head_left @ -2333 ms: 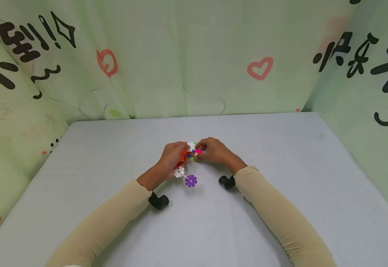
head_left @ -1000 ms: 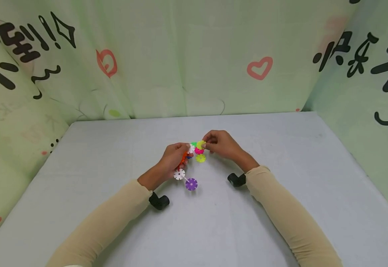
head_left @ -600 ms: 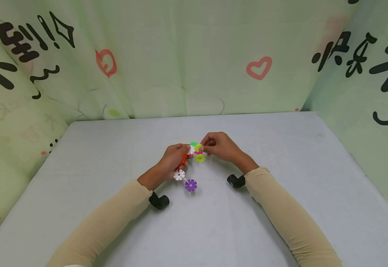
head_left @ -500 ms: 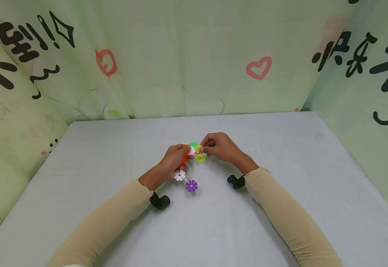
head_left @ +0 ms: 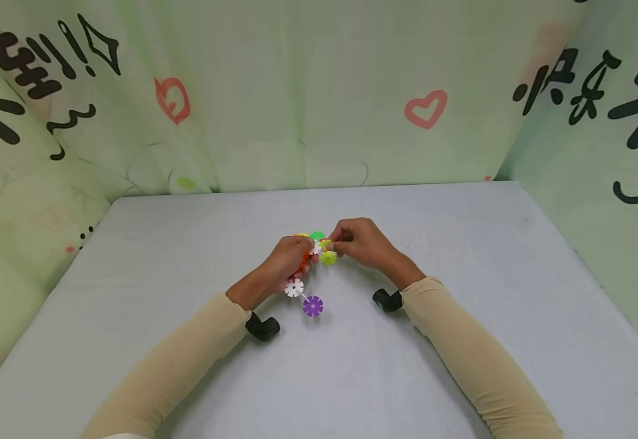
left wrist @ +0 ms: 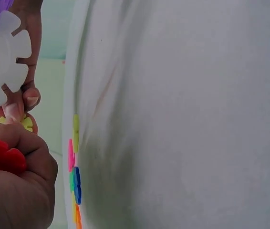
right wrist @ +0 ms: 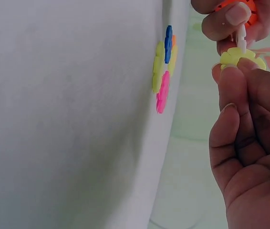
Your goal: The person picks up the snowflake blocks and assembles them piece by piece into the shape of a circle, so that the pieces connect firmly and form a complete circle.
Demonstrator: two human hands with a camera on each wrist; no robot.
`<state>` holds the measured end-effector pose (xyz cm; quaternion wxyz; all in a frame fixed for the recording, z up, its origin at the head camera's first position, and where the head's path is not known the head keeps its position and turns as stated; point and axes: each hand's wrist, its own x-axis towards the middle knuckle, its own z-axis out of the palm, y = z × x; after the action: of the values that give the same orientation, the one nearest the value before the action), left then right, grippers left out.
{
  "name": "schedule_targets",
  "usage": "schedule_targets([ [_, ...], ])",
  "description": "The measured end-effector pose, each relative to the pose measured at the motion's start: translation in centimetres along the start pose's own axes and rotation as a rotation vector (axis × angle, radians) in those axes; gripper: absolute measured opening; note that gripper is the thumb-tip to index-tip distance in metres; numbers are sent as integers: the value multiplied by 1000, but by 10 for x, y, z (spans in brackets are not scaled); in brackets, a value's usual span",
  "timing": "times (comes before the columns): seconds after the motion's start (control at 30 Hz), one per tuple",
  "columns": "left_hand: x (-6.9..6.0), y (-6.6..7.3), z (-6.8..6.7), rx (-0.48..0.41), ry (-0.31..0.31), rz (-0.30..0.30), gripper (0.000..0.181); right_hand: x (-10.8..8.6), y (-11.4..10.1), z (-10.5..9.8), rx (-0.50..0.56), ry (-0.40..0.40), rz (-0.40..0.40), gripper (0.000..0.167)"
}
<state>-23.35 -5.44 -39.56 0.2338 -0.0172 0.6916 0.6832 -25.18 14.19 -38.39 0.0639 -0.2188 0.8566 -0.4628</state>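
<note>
Head view, centre: your left hand [head_left: 288,257] grips linked discs [head_left: 297,284].
Left wrist view, lower left: fingers curl round a red disc [left wrist: 5,160]. Right wrist view, upper right: your right hand [right wrist: 254,138] pinches a yellow disc [right wrist: 233,56]; crooked pressure could dislodge it.

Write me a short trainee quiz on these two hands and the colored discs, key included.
1. Multiple choice: the right hand pinches a disc of which color?
a) red
b) yellow
c) green

2. True or false: in the head view, the purple disc shows higher than the left hand.

3. Fill in: in the right wrist view, the pink disc shows ____ the blue disc.

Key: 1: b, a yellow disc. 2: false, it shows lower. 3: below.
</note>
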Motion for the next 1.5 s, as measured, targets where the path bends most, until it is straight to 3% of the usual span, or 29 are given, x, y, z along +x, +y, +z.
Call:
schedule_targets([
  [0.3,-2,3,-3,17,-41,2,24,1,2,2,7,-6,-21,5],
  [0.57,-2,2,-1,-50,-34,6,22,-3,1,7,19,30,-75,3],
  [0.7,-3,3,2,-41,-23,7,22,-3,1,8,4,42,-79,4],
  [0.83,-3,5,3,-51,6,-43,22,-2,-1,7,-24,18,-53,5],
  [0.97,0,7,6,-125,23,-101,32,1,-1,4,-72,25,2,5],
  [1.1,3,8,7,-145,58,-122,39,4,0,1,-105,11,39,10],
  [1.23,5,9,6,-180,97,-141,34,5,0,-2,-160,-57,70,19],
  [1.5,1,12,2,-300,73,-140,42,11,5,2,-235,-174,177,24],
])
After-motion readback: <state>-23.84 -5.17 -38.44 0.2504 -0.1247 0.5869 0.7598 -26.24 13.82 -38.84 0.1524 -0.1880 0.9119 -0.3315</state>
